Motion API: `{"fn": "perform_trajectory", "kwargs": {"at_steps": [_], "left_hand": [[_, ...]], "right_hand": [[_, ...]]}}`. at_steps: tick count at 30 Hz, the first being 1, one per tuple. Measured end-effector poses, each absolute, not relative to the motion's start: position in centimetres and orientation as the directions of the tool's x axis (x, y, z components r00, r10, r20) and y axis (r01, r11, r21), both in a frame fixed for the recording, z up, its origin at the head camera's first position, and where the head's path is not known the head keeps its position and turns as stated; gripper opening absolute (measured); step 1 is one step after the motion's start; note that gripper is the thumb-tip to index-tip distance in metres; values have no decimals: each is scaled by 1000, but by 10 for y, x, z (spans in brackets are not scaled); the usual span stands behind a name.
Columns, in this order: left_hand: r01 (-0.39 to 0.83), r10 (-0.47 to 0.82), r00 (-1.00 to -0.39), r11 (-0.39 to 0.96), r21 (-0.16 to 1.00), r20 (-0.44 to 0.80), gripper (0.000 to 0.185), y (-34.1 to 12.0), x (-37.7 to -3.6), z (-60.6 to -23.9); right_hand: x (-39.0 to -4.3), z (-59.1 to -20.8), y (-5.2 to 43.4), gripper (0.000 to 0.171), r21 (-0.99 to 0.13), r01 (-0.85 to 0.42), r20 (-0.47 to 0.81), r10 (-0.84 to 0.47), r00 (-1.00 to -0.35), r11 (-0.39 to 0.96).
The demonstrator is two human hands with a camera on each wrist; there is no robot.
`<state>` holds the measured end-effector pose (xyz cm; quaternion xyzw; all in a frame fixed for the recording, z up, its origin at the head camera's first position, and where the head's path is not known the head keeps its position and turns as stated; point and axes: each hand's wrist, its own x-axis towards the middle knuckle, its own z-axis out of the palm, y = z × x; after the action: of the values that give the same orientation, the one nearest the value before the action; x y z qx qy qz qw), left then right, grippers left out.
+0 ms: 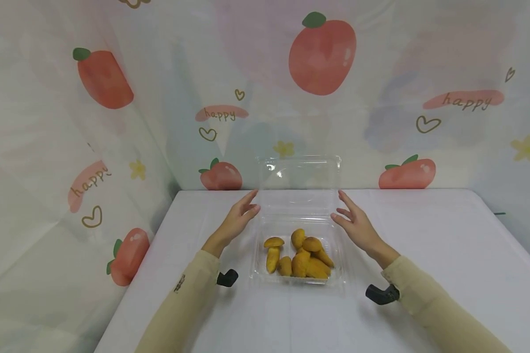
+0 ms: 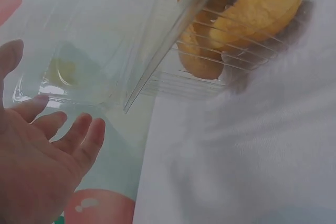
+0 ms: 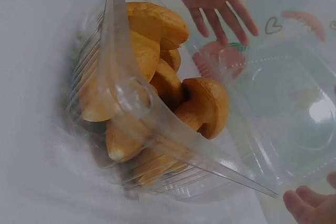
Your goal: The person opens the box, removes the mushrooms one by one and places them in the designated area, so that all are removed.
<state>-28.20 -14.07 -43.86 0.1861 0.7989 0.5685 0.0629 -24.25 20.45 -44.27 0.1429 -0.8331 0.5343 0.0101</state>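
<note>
A clear plastic clamshell box [image 1: 258, 274] sits on the table with its lid [image 1: 298, 171] raised upright at the back. Several yellow-brown mushrooms [image 1: 300, 262] lie in the base, one with its cap and stem standing out at the left. My left hand [image 1: 236, 220] is at the left edge of the lid, fingers loosely spread and holding nothing. At the lid's right edge is my right hand [image 1: 357, 225], fingers extended and likewise holding nothing. In the left wrist view, the left fingers [image 2: 86, 137] overlap the transparent lid.
A white cloth covers the table [image 1: 424, 235]. Behind it hangs a patterned curtain [image 1: 265, 73] with fruit prints, close behind the lid. A black curved piece sticks out by each sleeve, one at the left cuff [image 1: 227, 278] and one at the right cuff [image 1: 382, 294].
</note>
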Motion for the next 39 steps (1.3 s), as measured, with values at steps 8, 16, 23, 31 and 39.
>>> {"fn": "perform_trajectory", "kwargs": {"at_steps": [8,16,23,31,39], "left_hand": [[187,367,-928,304,934,66,59,-136,-290,-444],[136,380,-924,251,959,31,60,-132,-295,-453],[93,382,-924,263,960,-15,58,-130,-298,-458],[64,352,-935,301,951,-49,58,-136,-292,-464],[76,353,-935,265,961,-24,58,-144,-286,-468]], "right_hand": [[-248,-446,202,77,-884,-242,154,-240,-958,400],[-250,-449,200,69,-872,-243,143,-254,-957,425],[-250,-452,202,64,-865,-233,125,-258,-958,445],[-248,-454,208,63,-858,-188,84,-231,-969,478],[-243,-454,209,63,-866,-222,125,-237,-964,448]]}}
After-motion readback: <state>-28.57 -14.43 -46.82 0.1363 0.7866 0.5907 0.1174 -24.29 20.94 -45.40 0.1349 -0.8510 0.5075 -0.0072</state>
